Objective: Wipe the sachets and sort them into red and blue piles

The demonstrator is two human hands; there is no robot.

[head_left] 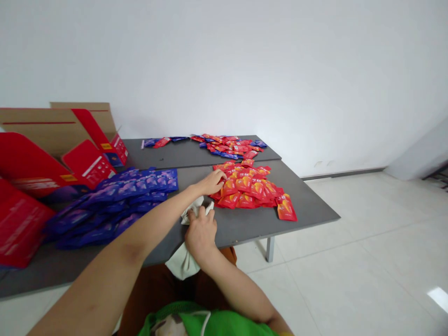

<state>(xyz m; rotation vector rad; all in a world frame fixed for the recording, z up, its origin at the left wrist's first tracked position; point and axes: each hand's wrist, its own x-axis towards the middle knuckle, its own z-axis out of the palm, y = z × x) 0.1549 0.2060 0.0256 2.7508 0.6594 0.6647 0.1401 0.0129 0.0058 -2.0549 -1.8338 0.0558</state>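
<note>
My left hand point(213, 182) reaches across to the left edge of a pile of red packets point(245, 183) printed with orange fruit. Its fingers are curled in and pinch at a packet there. Nearer to me, my right hand point(202, 235) is closed around a crumpled off-white cloth point(184, 262). Part of the cloth sticks up past the fingers, and the rest hangs down over the table's front edge. One red packet point(286, 208) lies at the right side of the pile, close to the table edge.
Many blue-purple packets point(122, 196) lie heaped to the left. Behind them stand open red cardboard boxes point(42, 161). A mixed pile of red and blue packets point(231, 145) sits on the back table point(168, 160). The grey front table point(311, 205) ends at the right, above the tiled floor.
</note>
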